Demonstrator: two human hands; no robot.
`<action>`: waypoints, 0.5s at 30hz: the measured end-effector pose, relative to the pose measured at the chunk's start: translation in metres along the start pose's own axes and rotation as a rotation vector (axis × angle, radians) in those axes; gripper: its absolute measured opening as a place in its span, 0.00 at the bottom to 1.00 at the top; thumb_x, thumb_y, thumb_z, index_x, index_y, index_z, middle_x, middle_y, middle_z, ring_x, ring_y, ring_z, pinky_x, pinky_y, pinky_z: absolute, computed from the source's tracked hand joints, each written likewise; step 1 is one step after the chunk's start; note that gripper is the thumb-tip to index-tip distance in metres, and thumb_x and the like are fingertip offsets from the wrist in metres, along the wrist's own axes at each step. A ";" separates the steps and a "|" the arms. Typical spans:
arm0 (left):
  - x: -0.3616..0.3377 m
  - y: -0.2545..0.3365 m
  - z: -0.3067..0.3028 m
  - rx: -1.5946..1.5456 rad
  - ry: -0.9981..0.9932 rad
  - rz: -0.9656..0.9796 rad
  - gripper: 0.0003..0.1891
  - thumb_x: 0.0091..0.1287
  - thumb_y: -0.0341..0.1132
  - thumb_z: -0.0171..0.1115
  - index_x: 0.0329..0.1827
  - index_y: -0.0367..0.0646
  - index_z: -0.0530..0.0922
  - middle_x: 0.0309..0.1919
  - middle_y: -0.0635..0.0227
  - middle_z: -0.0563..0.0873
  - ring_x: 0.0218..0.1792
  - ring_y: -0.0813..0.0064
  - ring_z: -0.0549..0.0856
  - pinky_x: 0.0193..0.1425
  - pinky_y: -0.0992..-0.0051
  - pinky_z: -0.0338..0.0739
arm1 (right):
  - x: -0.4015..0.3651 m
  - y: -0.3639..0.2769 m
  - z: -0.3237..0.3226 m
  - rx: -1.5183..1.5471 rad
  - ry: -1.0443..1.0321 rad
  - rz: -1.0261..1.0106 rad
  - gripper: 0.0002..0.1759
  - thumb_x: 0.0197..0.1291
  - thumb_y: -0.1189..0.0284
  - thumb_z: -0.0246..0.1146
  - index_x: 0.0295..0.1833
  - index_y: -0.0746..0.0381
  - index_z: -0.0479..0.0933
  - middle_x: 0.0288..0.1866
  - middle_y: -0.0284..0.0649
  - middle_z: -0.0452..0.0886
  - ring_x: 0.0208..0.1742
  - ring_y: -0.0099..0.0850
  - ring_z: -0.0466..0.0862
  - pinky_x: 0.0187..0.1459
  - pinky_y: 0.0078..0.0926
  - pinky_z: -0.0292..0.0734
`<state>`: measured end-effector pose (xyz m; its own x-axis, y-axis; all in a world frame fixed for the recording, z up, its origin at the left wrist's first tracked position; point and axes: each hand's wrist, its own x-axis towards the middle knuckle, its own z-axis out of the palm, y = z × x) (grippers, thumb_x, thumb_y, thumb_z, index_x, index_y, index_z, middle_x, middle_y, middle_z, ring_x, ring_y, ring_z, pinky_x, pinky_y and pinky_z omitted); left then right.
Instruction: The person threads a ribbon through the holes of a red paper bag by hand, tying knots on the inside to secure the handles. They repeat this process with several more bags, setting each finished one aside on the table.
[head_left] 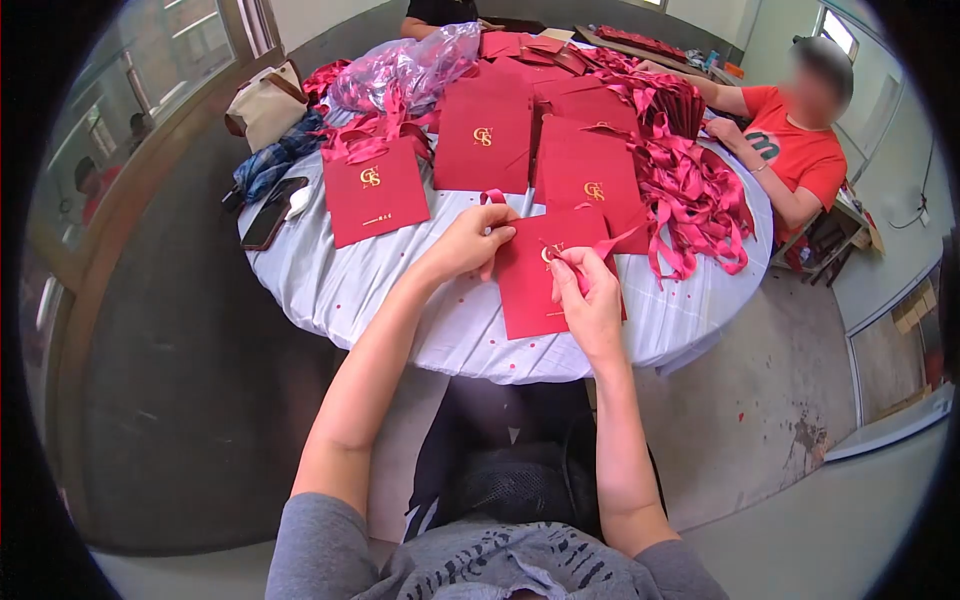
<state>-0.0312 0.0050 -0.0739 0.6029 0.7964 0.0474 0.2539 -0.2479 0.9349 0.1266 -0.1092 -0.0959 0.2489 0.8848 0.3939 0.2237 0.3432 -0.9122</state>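
A red paper gift bag [528, 300] with a gold logo lies flat near the table's front edge, between my hands. My left hand [472, 240] is closed at its upper left edge, pinching a pink-red ribbon [491, 197] that shows above and below the fingers. Over the front of the bag, my right hand [592, 297] is closed with thumb and forefinger together on a ribbon strand [612, 243] beside the logo. The fingertips partly cover the logo. Just behind are more red bags [588, 165] in a stack.
A finished-looking bag with ribbon [375, 195] lies left, near a phone [265, 222]. Loose ribbons [695, 205] are heaped right. Another bag stack [483, 135], a clear plastic bag [410, 70] and a cloth bag [265, 103] stand farther back. A person in red [795, 140] sits right.
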 end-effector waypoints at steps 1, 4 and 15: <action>0.001 0.002 0.002 -0.017 0.018 0.009 0.07 0.71 0.31 0.51 0.45 0.39 0.76 0.18 0.71 0.77 0.11 0.80 0.76 0.14 0.78 0.64 | 0.001 -0.001 -0.001 0.013 0.013 0.022 0.05 0.68 0.75 0.57 0.42 0.67 0.74 0.27 0.31 0.76 0.27 0.15 0.73 0.30 0.14 0.68; 0.002 0.005 -0.001 0.046 -0.031 -0.022 0.08 0.72 0.31 0.51 0.46 0.38 0.76 0.20 0.70 0.78 0.11 0.80 0.77 0.14 0.78 0.65 | 0.000 0.000 -0.001 0.076 0.011 0.018 0.05 0.69 0.74 0.56 0.41 0.66 0.72 0.23 0.31 0.75 0.17 0.13 0.69 0.19 0.12 0.61; -0.005 0.011 0.000 -0.009 -0.018 -0.047 0.07 0.71 0.29 0.52 0.46 0.35 0.75 0.23 0.68 0.79 0.12 0.79 0.77 0.15 0.77 0.68 | -0.002 -0.005 -0.003 0.101 -0.015 0.136 0.09 0.70 0.73 0.54 0.48 0.68 0.73 0.30 0.39 0.82 0.18 0.16 0.74 0.22 0.13 0.69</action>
<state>-0.0314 -0.0014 -0.0640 0.6043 0.7968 -0.0027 0.2757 -0.2058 0.9390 0.1273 -0.1136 -0.0918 0.2559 0.9296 0.2652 0.0933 0.2493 -0.9639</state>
